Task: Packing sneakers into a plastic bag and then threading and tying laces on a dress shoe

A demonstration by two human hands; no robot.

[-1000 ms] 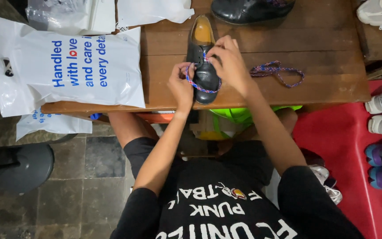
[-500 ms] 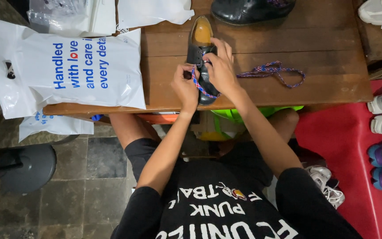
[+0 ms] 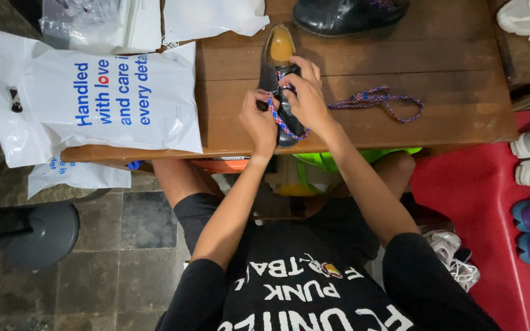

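Fingers of both hands (image 3: 259, 119) (image 3: 305, 98) pinched on multicoloured lace (image 3: 283, 122) over black shoe (image 3: 279, 79).

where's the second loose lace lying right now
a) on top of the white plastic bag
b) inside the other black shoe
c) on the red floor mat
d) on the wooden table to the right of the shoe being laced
d: the spare red and blue lace lies bare on the wooden table, right of the black shoe that the left hand and right hand are on.
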